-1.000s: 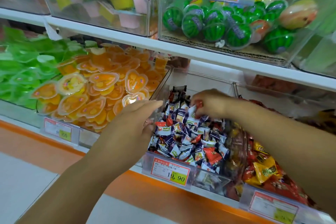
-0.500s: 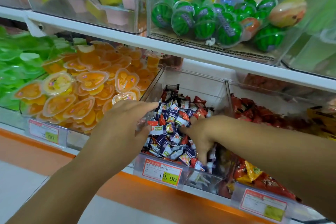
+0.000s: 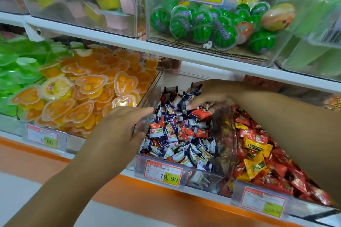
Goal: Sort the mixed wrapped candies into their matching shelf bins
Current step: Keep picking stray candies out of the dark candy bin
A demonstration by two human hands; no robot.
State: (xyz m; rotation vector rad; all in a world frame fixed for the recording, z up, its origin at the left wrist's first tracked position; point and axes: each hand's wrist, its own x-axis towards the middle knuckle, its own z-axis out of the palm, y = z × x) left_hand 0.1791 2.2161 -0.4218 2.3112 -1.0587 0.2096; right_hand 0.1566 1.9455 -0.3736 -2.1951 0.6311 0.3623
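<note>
Nearest along the orange shelf trim [image 3: 166,202], a price tag [image 3: 163,173] is hanging on the clear plastic middle bin [image 3: 153,90]. The left hand [image 3: 120,131] is resting on that bin's left wall, fingers straight and together, thumb against the plastic. Crinkly wrapped candies [image 3: 177,134], purple-white and red, are filling the bin. Farther back, the right hand [image 3: 212,96] is pinching a red wrapped candy [image 3: 201,112] just above the heap. Glossy heart-shaped jelly cups [image 3: 83,97] are lying leftward. Round watermelon-striped balls [image 3: 197,31] are sitting on the upper shelf.
</note>
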